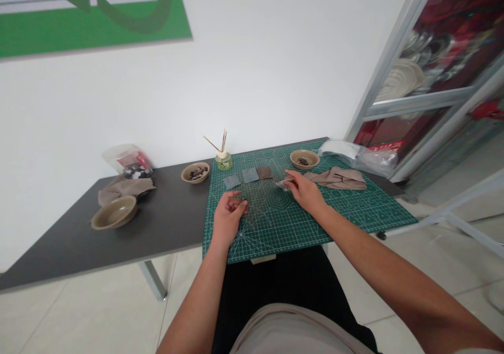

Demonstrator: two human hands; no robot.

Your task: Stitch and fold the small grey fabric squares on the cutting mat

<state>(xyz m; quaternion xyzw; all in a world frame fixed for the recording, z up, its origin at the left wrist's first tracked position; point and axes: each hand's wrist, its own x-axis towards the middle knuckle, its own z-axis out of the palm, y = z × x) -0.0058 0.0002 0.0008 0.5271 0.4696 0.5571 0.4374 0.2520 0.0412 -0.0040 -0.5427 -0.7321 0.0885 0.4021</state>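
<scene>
Above the green cutting mat (283, 233), my left hand (229, 213) is closed, its thumb and fingers pinched on something small and dark that I cannot make out. My right hand (305, 190) pinches a small greyish cloth piece (282, 184) over the mat. Between and beyond my hands lie a pale blue square (232, 181), another blue square (250, 175) and a brown square (264, 173), in a row. A twisted taupe cloth (340, 178) lies to the right of my right hand.
Bowls with small dark pieces (198, 173) (304, 159) stand behind. A diffuser with sticks (223, 159) is near the wall. At left are a tan bowl (115, 213), a cloth (125, 187) and a plastic tub (125, 157); a plastic bag (358, 156) is at right.
</scene>
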